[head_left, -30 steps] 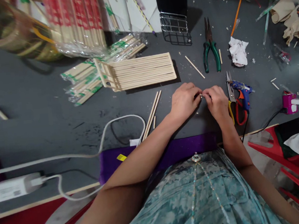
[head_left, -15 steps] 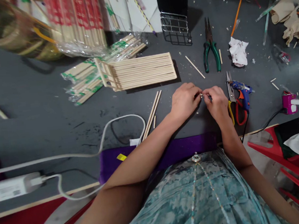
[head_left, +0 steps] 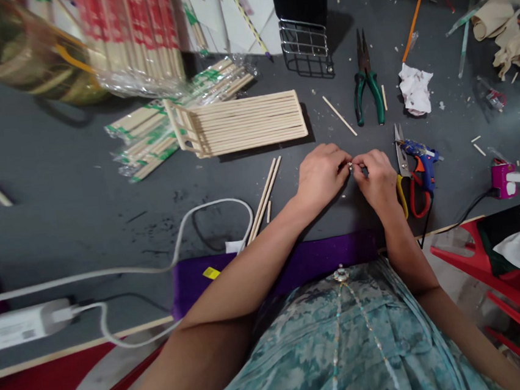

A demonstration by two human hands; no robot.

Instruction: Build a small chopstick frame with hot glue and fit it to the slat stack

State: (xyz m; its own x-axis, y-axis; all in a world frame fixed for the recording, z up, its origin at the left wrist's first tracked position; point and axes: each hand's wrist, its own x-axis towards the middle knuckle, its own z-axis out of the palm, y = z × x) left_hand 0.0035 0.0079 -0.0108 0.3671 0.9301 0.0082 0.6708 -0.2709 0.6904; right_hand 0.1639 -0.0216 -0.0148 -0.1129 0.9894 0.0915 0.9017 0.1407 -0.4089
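My left hand (head_left: 324, 175) and my right hand (head_left: 376, 176) meet over the grey table, both with fingers pinched. Between their fingertips is a tiny pale piece (head_left: 350, 166), too small to name. Left of my left hand lie long wooden sticks (head_left: 264, 197) and a short stick (head_left: 268, 212). Above them rests a slatted wooden frame (head_left: 248, 121) with an upright end at its left. Scissors (head_left: 403, 166) with red and yellow handles and a blue glue gun (head_left: 426, 166) lie just right of my right hand.
Green-handled pliers (head_left: 367, 92), a thin stick (head_left: 339, 116) and crumpled paper (head_left: 415, 89) lie beyond my hands. Wrapped chopsticks (head_left: 147, 123) are at the upper left. A white cable (head_left: 206, 205) loops near my left forearm. A purple case (head_left: 321, 253) lies at the table edge.
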